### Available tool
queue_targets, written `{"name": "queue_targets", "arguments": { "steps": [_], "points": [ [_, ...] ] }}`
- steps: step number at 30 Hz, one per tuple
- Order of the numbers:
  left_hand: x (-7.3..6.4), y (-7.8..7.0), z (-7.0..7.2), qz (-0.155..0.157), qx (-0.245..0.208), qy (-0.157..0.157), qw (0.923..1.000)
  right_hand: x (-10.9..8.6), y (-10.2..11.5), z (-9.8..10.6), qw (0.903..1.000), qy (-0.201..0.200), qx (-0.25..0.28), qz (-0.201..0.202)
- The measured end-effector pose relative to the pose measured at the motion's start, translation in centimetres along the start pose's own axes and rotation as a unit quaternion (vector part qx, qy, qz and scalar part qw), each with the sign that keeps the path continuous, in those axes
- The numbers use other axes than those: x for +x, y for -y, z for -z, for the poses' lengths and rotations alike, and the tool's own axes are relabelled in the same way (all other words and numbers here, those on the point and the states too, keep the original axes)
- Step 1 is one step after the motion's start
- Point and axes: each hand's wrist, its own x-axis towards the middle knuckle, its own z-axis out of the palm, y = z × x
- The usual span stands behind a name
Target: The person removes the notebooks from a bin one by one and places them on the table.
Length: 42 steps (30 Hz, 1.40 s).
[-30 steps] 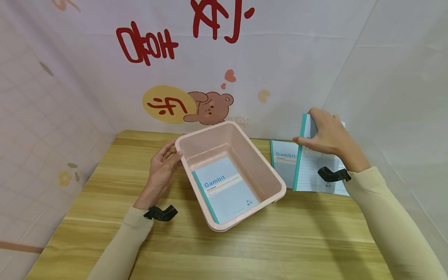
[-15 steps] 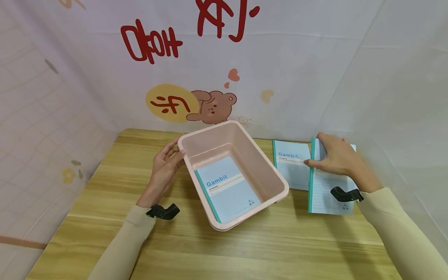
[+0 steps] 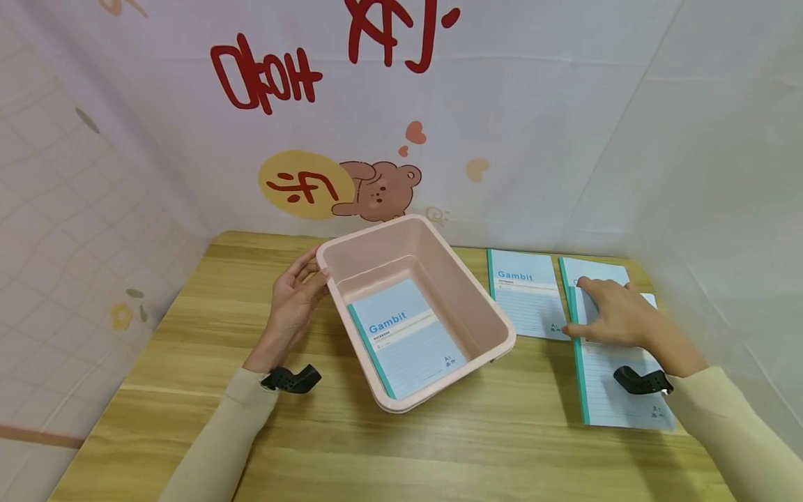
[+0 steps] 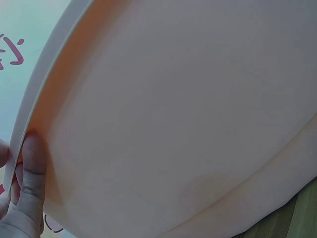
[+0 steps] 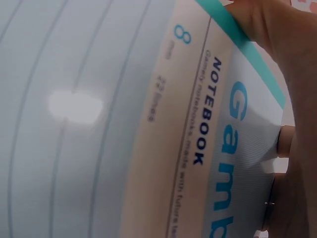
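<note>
My left hand (image 3: 293, 300) grips the rim of a pale pink plastic tub (image 3: 448, 289) at its left back corner. In the left wrist view a finger lies against the tub's outer wall (image 4: 148, 109). Inside the tub a light blue "Gambit" notebook (image 3: 410, 341) lies face up. On the right, my right hand (image 3: 621, 317) holds another such notebook (image 3: 617, 394) by its upper part, with the thumb at the teal spine. This held notebook (image 5: 99, 148) fills most of the right wrist view. Behind it, a notebook (image 3: 594, 270) is partly covered.
One more Gambit notebook (image 3: 525, 300) lies on the wooden table (image 3: 439, 460) between the tub and the right hand. White printed cloth (image 3: 533, 104) hangs behind the table and along both sides.
The right hand has brought its notebook toward the front and right, uncovering more of the notebooks behind it. The left hand and the tub stay where they were.
</note>
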Motion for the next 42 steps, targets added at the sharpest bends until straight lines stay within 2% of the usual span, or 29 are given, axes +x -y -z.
{"name": "queue_targets", "arguments": {
  "steps": [11, 15, 20, 28, 35, 42],
  "points": [
    [0.0, 0.1, 0.0, 0.001, 0.002, 0.004, 1.0000, -3.0, -1.2, -3.6, 0.9986, 0.050, -0.012, -0.010],
    [0.0, 0.1, 0.0, 0.000, 0.005, 0.003, 1.0000, -4.0, -1.5, -4.8, 0.9981, 0.057, -0.012, -0.018],
    [0.0, 0.1, 0.0, 0.001, -0.005, 0.005, 1.0000, -5.3, -2.0, -5.7, 0.9987, 0.044, -0.014, -0.019],
    [0.1, 0.0, 0.2, 0.002, -0.004, 0.008, 1.0000, -6.7, -2.2, -6.0, 0.9999, 0.009, -0.007, -0.001],
    [0.0, 0.0, 0.2, 0.002, -0.002, 0.007, 1.0000, -7.1, -2.0, -6.0, 0.9998, -0.006, 0.011, -0.014],
    [0.0, -0.1, 0.2, -0.002, -0.003, 0.008, 1.0000, -7.3, -1.8, -5.6, 0.9996, -0.024, 0.013, -0.008]
  ]
}}
